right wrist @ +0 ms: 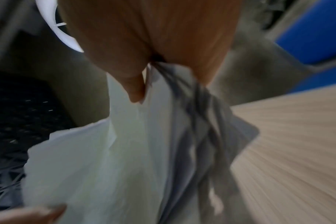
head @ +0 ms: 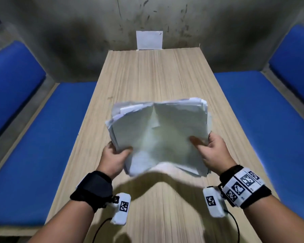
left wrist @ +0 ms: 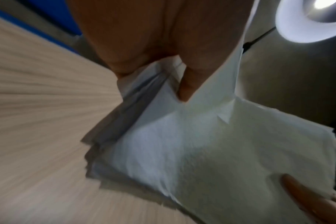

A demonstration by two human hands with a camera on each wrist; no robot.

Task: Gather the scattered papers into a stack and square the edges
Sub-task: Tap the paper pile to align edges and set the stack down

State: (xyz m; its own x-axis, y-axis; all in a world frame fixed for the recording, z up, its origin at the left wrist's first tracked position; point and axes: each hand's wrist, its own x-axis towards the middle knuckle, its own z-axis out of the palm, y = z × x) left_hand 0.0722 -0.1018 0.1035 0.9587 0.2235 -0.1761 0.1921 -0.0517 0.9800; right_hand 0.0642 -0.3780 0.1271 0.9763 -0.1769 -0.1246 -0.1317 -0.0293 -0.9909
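Observation:
A loose stack of white papers hangs above the wooden table, tilted, with its edges uneven. My left hand grips the stack's near left side, thumb on top and fingers underneath. My right hand grips the near right side the same way. In the left wrist view the thumb presses the top sheet of the papers. In the right wrist view the papers fan out below my thumb and their lower sheets splay apart. Both wrist views are blurred.
A single white sheet stands against the wall at the table's far end. Blue cushioned benches run along both sides of the table. The dark stained wall closes off the far end.

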